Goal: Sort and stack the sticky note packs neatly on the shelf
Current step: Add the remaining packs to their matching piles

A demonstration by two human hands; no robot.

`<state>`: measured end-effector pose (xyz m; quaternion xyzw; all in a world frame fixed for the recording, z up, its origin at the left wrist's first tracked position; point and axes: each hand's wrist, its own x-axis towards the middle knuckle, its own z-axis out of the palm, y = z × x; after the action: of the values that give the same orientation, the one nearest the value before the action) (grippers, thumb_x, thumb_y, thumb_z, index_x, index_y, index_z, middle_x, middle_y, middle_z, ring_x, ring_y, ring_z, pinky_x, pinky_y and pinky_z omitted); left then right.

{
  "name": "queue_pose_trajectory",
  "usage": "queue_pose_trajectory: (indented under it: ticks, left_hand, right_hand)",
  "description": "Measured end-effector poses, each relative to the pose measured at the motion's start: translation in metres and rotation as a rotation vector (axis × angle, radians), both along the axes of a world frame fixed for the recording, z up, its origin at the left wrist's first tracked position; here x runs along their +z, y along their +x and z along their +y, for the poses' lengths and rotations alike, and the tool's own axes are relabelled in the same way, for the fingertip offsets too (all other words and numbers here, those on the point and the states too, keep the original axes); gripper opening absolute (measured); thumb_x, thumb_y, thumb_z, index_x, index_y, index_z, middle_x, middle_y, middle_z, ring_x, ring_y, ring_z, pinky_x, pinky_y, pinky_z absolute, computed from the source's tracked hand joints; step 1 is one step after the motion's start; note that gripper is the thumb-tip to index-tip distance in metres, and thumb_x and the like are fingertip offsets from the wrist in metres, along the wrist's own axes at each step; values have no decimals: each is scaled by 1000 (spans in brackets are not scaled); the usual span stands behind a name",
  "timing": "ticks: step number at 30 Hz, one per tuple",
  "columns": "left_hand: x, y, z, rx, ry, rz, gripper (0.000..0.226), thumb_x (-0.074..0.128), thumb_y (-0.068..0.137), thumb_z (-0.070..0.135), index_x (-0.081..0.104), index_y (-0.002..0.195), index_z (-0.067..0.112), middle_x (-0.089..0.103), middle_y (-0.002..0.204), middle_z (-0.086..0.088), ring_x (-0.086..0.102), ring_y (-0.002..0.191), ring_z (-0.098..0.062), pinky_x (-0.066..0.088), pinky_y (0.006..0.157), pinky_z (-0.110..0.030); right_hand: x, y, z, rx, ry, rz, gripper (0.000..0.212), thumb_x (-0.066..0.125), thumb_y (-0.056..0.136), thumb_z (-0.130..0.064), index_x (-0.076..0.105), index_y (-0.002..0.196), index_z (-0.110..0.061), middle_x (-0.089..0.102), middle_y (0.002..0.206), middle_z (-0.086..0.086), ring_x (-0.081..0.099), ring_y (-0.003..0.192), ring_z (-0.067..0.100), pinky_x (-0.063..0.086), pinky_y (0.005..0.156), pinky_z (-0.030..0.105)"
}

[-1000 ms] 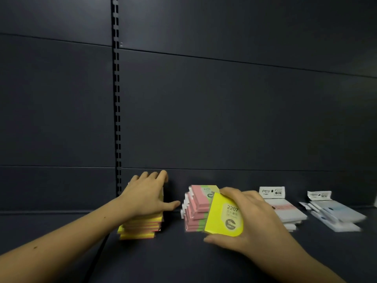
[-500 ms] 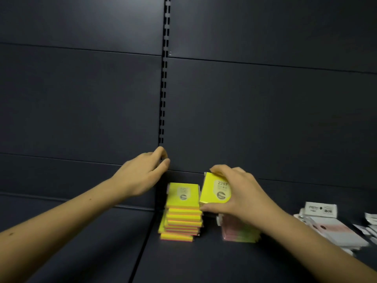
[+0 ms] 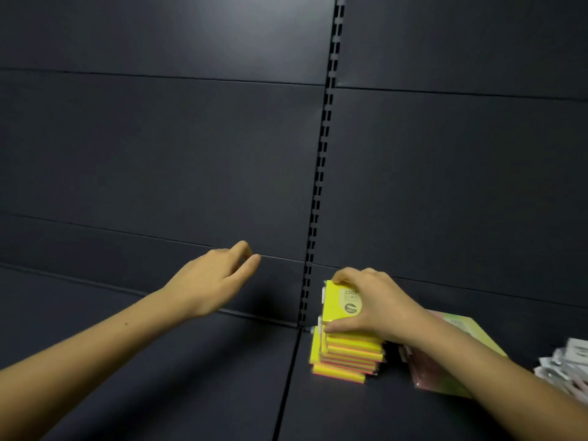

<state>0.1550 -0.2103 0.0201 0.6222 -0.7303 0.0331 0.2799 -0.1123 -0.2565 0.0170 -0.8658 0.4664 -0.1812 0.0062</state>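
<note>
We are looking first at the fingers (image 3: 342, 275) of the right hand (image 3: 375, 305), which are curling over the far edge of a yellow sticky note pack (image 3: 340, 305) while the thumb is pressing on its near edge, so this hand is gripping the pack. The pack is tilting, its printed face turned toward us, and its lower edge is touching the top of the yellow stack (image 3: 346, 356) in the lower centre-right of the frame. That stack is sitting on the dark shelf (image 3: 191, 377), just right of the slotted upright (image 3: 321, 173). The left hand (image 3: 211, 278), at centre frame, is hovering above the shelf with fingers loosely curled and thumb near the forefinger, holding nothing. Beside the yellow stack, behind the right forearm, we are seeing a pink and green stack (image 3: 445, 377), blurred. At the lower right edge, white packets (image 3: 569, 367) are lying in a loose heap.
</note>
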Motion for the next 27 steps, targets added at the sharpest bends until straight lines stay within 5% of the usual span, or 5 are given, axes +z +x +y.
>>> queue_pose_trajectory:
  ticks: [9,14,19,27]
  left_hand:
    - [-19,15,-5,-5,55,-59,34,26,96,55,44,90,27,54,81,9,52,75,-6,41,68,-34]
    - [-23,9,-5,-35,61,-134,33,32,95,54,48,94,26,57,88,9,56,79,-9,48,72,-35]
    - [-18,-18,3,-119,40,-180,30,36,92,53,50,93,26,56,88,10,55,77,-7,49,69,-32]
    - [-30,-117,41,-188,-12,-195,45,24,79,66,51,91,32,56,92,13,56,82,-8,52,72,-37]
  right_hand:
    - [-1,-2,-4,-12,41,79,72,72,71,-62,49,129,-27,55,121,-8,43,104,11,30,80,21]
    - [-10,-5,8,9,4,43,74,61,74,-69,43,133,-29,46,133,-14,36,123,16,33,103,29]
    - [-14,-21,45,-57,-107,-37,85,29,70,-84,41,136,-32,37,140,-16,28,129,12,31,110,36]
    - [-39,-96,104,-48,-144,-86,58,30,85,-69,44,131,-36,38,132,-19,24,133,8,27,113,32]
